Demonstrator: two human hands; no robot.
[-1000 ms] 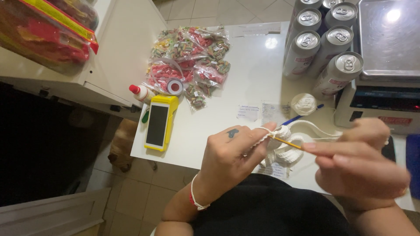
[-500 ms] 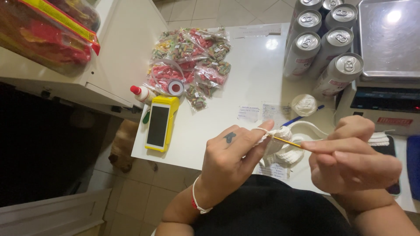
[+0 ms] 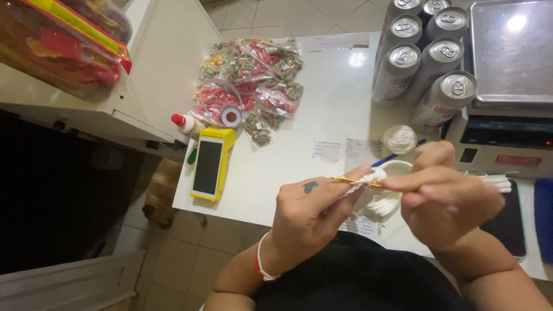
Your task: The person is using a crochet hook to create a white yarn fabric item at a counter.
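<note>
I saw left hand (image 3: 308,210) pinching white crochet piece (image 3: 360,183), right hand (image 3: 446,198) fingers gripping yellow hook (image 3: 351,181) w/ yarn; work only partly done, just beside cans (image 3: 429,69).

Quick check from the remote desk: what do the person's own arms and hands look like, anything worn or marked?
Both forearms are bare, no sleeves or gloves. The left hand has a small dark heart-shaped tattoo on its back, with a thin white band and a red one at the wrist. The right hand shows no markings or jewellery.
</note>
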